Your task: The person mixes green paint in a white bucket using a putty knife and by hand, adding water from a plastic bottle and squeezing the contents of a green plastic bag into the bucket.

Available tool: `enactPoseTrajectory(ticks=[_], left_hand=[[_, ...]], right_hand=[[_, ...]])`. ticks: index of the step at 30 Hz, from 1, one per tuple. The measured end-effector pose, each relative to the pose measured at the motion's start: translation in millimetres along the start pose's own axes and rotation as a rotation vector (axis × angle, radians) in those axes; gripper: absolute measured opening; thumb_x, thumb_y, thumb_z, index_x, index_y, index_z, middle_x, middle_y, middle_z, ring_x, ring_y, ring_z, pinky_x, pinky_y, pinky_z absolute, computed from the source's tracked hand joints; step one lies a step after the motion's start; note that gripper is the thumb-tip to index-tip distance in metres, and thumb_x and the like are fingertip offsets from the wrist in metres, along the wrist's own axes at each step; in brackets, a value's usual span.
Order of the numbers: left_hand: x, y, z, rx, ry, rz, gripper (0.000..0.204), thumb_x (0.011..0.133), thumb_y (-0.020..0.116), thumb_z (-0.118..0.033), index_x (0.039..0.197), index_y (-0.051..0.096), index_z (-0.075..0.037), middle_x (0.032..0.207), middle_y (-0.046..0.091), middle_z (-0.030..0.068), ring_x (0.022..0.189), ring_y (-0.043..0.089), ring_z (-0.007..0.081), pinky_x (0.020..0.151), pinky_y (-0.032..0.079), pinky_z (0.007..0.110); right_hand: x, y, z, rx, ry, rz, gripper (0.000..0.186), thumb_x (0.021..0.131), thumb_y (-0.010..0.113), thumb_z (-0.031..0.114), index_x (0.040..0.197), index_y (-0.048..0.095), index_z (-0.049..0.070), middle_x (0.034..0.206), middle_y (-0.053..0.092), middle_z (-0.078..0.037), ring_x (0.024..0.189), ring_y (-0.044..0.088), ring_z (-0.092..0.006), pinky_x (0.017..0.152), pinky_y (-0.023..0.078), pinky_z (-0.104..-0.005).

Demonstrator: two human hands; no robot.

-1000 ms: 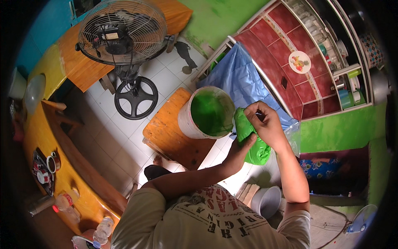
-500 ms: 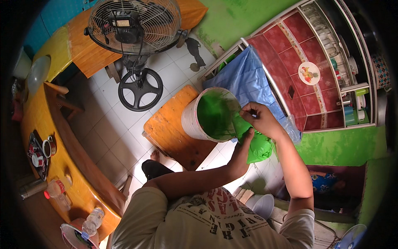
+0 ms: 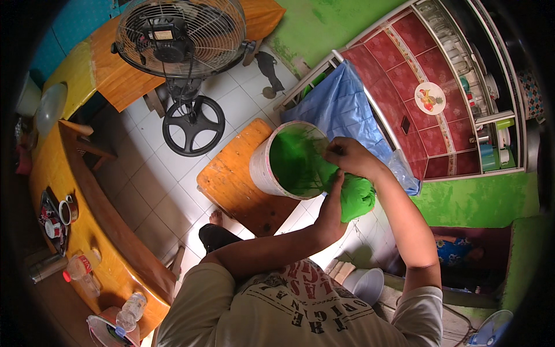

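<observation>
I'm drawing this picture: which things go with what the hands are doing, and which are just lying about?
Part of the job:
- green bag, in the left hand and right hand
- white bucket, green inside
- wooden stool under it

Just lying about:
- fan
- red-capped bottle
- mug

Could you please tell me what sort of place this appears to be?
Probably a home, perhaps its kitchen or dining area: there is a red-panelled cabinet with glassware, a long yellowish table, and a large fan.
</observation>
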State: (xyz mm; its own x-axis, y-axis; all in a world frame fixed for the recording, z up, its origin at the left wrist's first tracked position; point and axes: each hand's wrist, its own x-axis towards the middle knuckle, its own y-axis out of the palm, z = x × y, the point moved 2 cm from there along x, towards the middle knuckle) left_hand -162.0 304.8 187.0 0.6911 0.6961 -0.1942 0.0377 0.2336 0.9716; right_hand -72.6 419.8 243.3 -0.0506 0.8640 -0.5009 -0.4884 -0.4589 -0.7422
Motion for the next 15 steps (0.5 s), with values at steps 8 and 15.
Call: enactPoseTrajectory(ticks=[8, 15], left_hand=[[1, -3, 1, 0.022, 0.032, 0.042, 0.056, 0.105, 0.05, -0.057, 0.139, 0.051, -0.013, 0.124, 0.063, 0.0078, 0.113, 0.065, 0.0246, 0.094, 0.056, 0.051], [2, -4, 1, 0.019, 0.02, -0.017, 0.052, 0.108, 0.047, -0.053, 0.139, 0.05, -0.012, 0.125, 0.063, 0.0077, 0.114, 0.064, 0.0247, 0.093, 0.056, 0.051]], right_hand=[[1, 0, 9, -0.095, 0.028, 0.015, 0.044, 0.093, 0.07, 0.036, 0.109, 0.07, -0.004, 0.101, 0.073, -0.02, 0.094, 0.071, -0.028, 0.084, 0.054, -0.0391], [-9, -4, 29, -0.099, 0.088, 0.059, 0.052, 0.094, 0.067, 0.042, 0.115, 0.068, -0.006, 0.102, 0.073, -0.023, 0.095, 0.072, -0.0333, 0.083, 0.054, -0.0411]])
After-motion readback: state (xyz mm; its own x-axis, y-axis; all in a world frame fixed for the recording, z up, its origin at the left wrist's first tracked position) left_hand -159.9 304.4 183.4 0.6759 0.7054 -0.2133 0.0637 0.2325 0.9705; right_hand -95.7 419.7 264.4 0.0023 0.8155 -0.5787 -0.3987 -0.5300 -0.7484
